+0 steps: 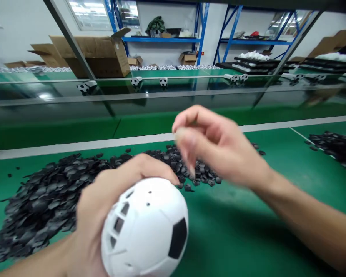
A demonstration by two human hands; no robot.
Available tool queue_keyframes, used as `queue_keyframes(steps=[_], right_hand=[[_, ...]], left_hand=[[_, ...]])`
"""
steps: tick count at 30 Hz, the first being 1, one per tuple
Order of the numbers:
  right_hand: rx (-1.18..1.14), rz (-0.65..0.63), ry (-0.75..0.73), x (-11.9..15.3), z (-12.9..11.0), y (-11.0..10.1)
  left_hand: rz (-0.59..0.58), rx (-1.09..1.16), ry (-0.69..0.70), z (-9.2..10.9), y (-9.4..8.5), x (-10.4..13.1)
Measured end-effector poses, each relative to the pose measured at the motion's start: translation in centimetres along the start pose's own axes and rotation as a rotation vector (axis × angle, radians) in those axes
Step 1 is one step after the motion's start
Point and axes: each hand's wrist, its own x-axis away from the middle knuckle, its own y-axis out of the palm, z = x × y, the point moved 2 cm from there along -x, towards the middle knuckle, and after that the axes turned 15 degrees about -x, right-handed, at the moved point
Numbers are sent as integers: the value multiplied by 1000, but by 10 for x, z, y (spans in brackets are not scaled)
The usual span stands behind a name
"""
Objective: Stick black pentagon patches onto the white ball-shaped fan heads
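My left hand (99,200) is wrapped round a white plastic football shell (147,234) in the foreground. One black pentagon patch shows on its right side; slots run down its left side and small holes dot the top. Above and to the right, my right hand (216,148) is raised, thumb and forefinger pinched together and blurred by motion. What the pinch holds, if anything, I cannot make out. Behind both hands lie heaps of small black plastic pieces (49,196) on the green tabletop (242,223).
Beyond the table runs a conveyor (190,84) carrying several black-and-white footballs (163,81). A large cardboard box (100,57) stands past it at left, stacked black trays (248,65) at right. Another black heap (337,148) lies at far right. Blue shelving (161,39) lines the wall.
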Motion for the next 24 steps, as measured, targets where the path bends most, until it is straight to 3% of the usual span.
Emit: queue_keyframes(steps=[2,3,5,8,14,18,21,24], right_hand=[[458,99,55,-17,12,-45],[707,119,191,-24,22,-66],[815,103,339,-32,45,-100],[841,54,424,-34,72,-121],[802,-9,448,-32,89,-117],[794,27,379,-34,84,-113],[812,126,203,-32,65,-103],[910,105,-254,-21,31,-78]], left_hand=[[-50,125,-5,2,8,-4],[-90,195,-43,3,11,-7],[-152,307,-144,2,15,-12],[-144,383,-172,-4,16,-21],[-145,345,-181,-14,17,-31],[-181,-65,-163,0,7,-30],[-282,-281,-148,11,-3,-29],[-488,-192,-220,12,-11,-29]])
